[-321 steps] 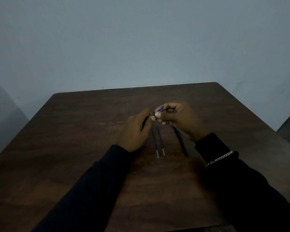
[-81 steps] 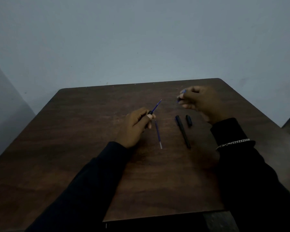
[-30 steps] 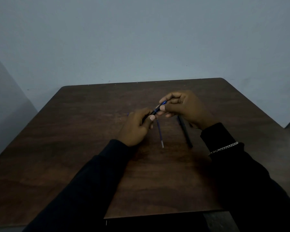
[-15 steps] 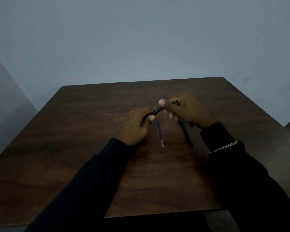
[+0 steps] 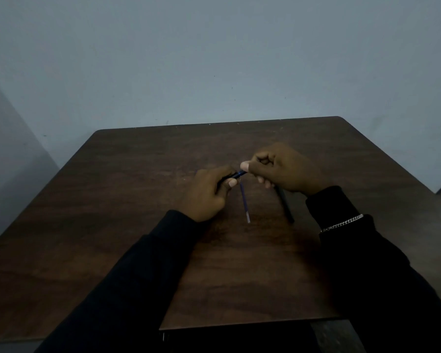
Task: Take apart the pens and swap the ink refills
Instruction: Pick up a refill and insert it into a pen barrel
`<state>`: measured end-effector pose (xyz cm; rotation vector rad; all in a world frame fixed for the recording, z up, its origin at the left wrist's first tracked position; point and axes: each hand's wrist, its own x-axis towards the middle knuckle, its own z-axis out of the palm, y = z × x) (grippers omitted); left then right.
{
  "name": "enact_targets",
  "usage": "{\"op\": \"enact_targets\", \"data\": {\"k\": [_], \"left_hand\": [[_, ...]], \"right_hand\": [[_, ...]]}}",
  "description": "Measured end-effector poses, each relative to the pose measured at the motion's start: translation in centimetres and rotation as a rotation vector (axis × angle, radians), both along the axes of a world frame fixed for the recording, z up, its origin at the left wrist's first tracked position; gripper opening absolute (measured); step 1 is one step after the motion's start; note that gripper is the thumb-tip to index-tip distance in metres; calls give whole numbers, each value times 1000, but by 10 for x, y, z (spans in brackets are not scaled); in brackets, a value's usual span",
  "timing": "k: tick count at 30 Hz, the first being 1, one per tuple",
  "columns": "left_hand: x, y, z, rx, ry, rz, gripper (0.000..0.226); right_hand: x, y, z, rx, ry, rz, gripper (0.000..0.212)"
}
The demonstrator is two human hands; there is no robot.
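Observation:
My left hand [image 5: 209,193] grips a dark pen barrel [image 5: 236,175] whose blue front end sticks out toward the right. My right hand [image 5: 283,171] pinches that blue end between thumb and fingers; what exactly it holds is hidden by the fingers. A loose blue refill [image 5: 245,203] with a pale tip lies on the brown table [image 5: 138,200] just below and between the hands. A second black pen barrel [image 5: 285,206] lies on the table, partly under my right hand.
The table stands against a pale grey-blue wall [image 5: 214,59]. Its far edge runs behind the hands and its near edge lies below my forearms. My right wrist wears a silver chain bracelet [image 5: 341,224].
The right hand returned from the far right to the pen in my left hand and closed over its blue end. The exposed refill tip has nearly vanished between the hands.

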<state>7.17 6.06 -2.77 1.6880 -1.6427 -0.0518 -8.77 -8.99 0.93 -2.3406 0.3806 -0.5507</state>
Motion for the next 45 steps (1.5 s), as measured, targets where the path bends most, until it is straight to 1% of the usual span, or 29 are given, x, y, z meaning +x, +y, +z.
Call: {"op": "enact_targets", "data": {"k": [2,3,4,5,7,8,9,10,15,16,19,21,22,23,25,27,28,31,34,36,37,39,40,42,44,45], "left_hand": [[-2,0,0,-4,13,-13,15],[-2,-1,1,2,19,-12,16],[-3,-1,1,10,20,-7,16],[-2,-1,0,12,15,1,16],[-1,-2,0,1,7,17,14],[-1,-2,0,1,7,21,14],[-1,-2,1,7,6,23,14],[0,-2,0,16,7,23,15],[1,-2,-1,25,11,16,15],[1,-2,-1,24,9,11,15],[0,-1,-1,31,3,9,15],[-1,-1,-1,26,10,7,14],[-1,-1,0,26,19,7,14],[-1,-1,0,30,27,9,14],[-1,-1,1,33,25,16,15],[-2,-2,1,49,26,20,16],[-2,-2,1,60,34,22,16],[-2,-1,2,69,43,22,16],[-2,0,2,69,40,15,15],[-1,0,2,55,34,17,14],[-1,0,1,53,34,18,14],[-1,0,0,61,39,17,13],[-1,0,0,60,39,18,13],[-1,0,0,50,38,15,13],[-2,-1,1,61,51,19,16],[-2,-1,1,70,56,22,17]], "right_hand": [[1,0,-1,-20,7,-30,47],[0,0,-1,-8,7,-40,49],[-1,-2,-1,11,8,-38,47],[-2,-3,1,41,9,-25,40],[-4,-4,2,140,7,29,12],[-4,-6,2,185,3,45,15],[-4,-7,2,210,-7,55,24],[-4,-8,2,221,-19,64,26],[-1,-3,2,222,-37,68,5],[-1,-3,1,186,-27,66,6],[1,-1,0,39,28,35,36],[1,-1,0,39,28,13,45],[1,-2,0,44,18,8,44],[1,-2,1,58,4,7,37],[-2,-3,2,148,-32,42,13],[-3,-5,3,177,-55,78,31],[-4,-5,4,159,-60,83,32],[-3,-3,5,150,-72,73,21],[-3,-3,3,178,-76,44,14],[-2,0,3,205,-68,34,4],[-1,1,2,192,-61,22,6],[1,2,0,121,-36,-1,22],[1,2,1,104,-25,-5,24],[0,2,2,151,-32,10,14],[-3,0,5,187,-45,38,25],[-5,-1,6,171,-54,64,27]]}}
